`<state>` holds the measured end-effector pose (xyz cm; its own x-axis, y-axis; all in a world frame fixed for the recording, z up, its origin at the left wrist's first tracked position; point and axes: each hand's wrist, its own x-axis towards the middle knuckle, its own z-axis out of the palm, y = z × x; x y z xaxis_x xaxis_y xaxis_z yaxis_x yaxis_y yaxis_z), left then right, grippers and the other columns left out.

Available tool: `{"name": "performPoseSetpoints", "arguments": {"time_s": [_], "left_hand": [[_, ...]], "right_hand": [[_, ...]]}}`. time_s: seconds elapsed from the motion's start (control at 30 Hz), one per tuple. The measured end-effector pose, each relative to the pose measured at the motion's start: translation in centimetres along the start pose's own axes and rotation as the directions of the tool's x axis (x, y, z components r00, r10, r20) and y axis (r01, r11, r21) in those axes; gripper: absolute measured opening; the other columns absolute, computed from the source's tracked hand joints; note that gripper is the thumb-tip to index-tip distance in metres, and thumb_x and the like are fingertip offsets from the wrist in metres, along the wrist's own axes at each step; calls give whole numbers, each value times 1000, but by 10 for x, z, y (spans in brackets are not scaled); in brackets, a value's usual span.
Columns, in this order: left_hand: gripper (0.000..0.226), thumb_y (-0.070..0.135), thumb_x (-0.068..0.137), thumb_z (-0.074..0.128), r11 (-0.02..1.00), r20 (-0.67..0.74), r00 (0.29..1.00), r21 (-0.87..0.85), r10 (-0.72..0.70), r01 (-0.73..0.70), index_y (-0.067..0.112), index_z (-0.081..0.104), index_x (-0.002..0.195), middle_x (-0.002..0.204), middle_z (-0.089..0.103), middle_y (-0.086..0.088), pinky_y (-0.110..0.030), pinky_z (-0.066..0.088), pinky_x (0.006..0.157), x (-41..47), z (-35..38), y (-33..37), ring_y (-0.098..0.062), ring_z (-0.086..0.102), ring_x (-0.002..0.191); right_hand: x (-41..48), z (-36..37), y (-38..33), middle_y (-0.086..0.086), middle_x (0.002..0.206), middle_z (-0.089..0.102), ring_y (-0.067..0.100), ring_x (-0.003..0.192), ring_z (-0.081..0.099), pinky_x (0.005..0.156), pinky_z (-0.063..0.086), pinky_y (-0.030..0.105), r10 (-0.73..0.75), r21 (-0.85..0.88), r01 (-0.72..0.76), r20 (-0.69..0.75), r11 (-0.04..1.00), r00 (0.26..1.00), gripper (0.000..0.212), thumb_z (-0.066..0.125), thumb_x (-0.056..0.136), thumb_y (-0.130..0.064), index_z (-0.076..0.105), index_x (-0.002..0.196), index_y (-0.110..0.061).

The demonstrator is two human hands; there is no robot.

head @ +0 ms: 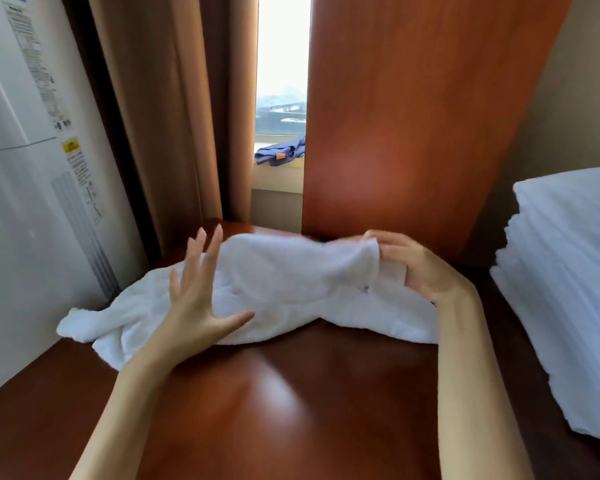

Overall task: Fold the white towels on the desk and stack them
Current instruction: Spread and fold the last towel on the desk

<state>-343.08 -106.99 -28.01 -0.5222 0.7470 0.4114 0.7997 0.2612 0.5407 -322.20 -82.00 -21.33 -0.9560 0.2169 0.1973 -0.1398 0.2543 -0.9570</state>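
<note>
Towel (291,282) lies bunched in a long rumpled heap across the far half of the table (291,403), from the left edge most of the way to the right. My left hand (194,303) is wide open, fingers (210,252) spread straight over its left part; can't tell if they touch. My right hand (420,271) pinches a hem corner at the far right end, fingers (394,242) and thumb closed on the cloth.

Step, I judge: find the corners and spread it flat. To do it well, get the left fingers on the matching corner, pull both apart taut, lay it square to the near edge, and smooth before folding.

Thick white terry, soft and limp; likely sags and keeps wrinkles. Table is glossy red-brown wood, probably slick under cloth. Stack of folded towels (568,271) sits at the right edge in neat layered slabs.
</note>
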Motion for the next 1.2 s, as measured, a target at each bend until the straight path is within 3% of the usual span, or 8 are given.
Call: {"name": "performPoseSetpoints", "arguments": {"time_s": [0.17,0.27,0.43,0.67,0.83,0.93,1.03,1.2], "left_hand": [[108,32,58,80,813,184,922,436,339,-386,27,27,151,163,-2,-3,-64,-9,112,1,2,6,-24,-10,149],[31,16,56,67,621,383,764,445,518,-645,23,67,87,117,66,3,-57,2,116,-8,1,15,-20,54,127],[39,12,42,76,665,371,743,336,558,-667,16,59,77,62,55,5,-24,47,49,-43,-4,51,-20,57,50],[62,49,77,56,826,546,767,218,338,-519,36,39,135,112,47,12,-24,35,63,-131,13,90,-12,56,85],[90,55,74,69,968,612,772,43,170,-248,58,13,144,141,18,39,2,20,98,-122,-48,64,14,22,130],[104,29,76,76,918,716,696,311,-56,-246,53,4,147,158,-11,19,-32,4,119,-80,-79,42,-5,-12,146],[112,36,71,82,752,696,694,555,-186,-355,43,4,151,156,-27,8,-51,-14,115,-45,-84,23,-15,-30,142],[51,53,69,79,730,748,626,553,-222,-402,26,62,109,122,59,8,-43,38,108,-32,-65,19,-22,51,120]], "right_hand": [[-42,10,-6,-2,92,73,11,90,67,85,48,23,508,-490,-304,362,817,781,26,67,82,-44,73,98,-25],[-73,6,-9,-4,108,73,13,100,69,91,49,23,696,-574,-459,302,678,652,40,71,86,-38,60,124,-30],[-86,33,-2,-9,117,68,3,104,64,95,48,25,411,-399,-438,-157,805,898,30,55,96,-39,60,124,-29],[-81,119,71,-2,163,1,21,149,-4,116,-2,51,407,-848,-434,-296,305,864,59,25,101,-53,10,154,-34],[-99,74,50,-8,151,37,10,142,28,115,18,30,489,-776,-405,-145,483,860,44,46,96,-53,47,138,-37],[-72,59,4,-13,91,67,-7,85,60,73,43,7,435,-728,-451,-231,515,870,15,59,92,-40,70,86,-32],[-28,80,-5,-3,116,67,14,108,60,91,46,25,134,-710,-280,-256,646,957,26,52,94,-9,69,113,-17],[35,158,-5,15,125,62,17,113,57,69,43,0,166,-487,-98,98,868,981,46,31,92,18,60,123,2]]}}
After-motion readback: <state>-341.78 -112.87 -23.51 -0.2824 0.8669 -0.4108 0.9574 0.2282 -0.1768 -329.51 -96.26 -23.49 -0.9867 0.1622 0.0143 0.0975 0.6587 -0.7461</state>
